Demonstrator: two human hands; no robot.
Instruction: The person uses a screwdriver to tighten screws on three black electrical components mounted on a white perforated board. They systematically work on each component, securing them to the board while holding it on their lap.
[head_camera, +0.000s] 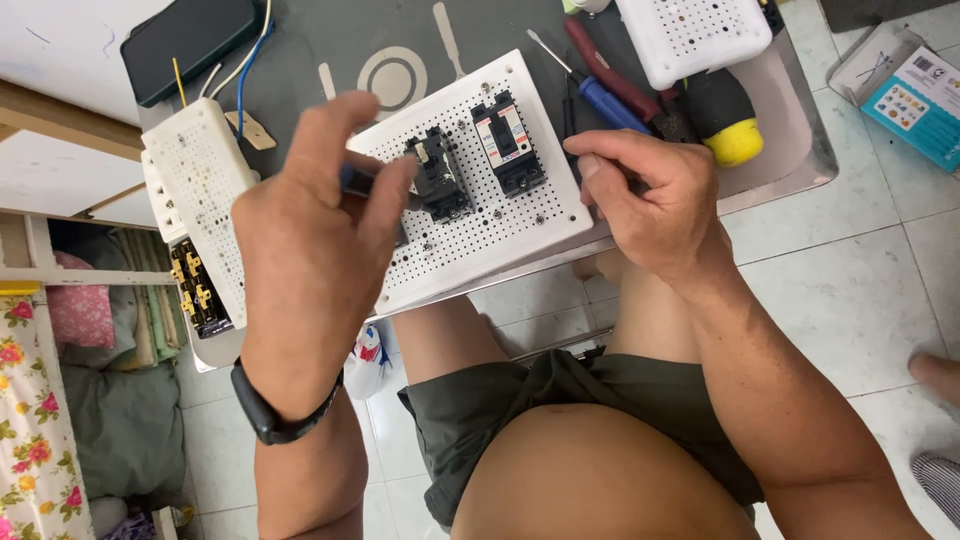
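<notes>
A white perforated board (470, 240) lies on the grey table edge with two black circuit breakers mounted on it: one on the left (437, 175), one on the right (509, 143). My left hand (315, 240) is raised over the board's left side, its fingers closed around a dark blue tool handle (357, 181) whose tip points at the left breaker. My right hand (650, 195) rests on the board's right edge and grips it. A black band sits on my left wrist.
A white perforated box (200, 200) with yellow terminals and wires stands left of the board. Screwdrivers (600, 95), a yellow-capped tool (725, 120) and a white basket (695, 35) lie at the back right. A dark phone (190, 45) is back left. A cardboard box (915, 95) sits on the tiled floor.
</notes>
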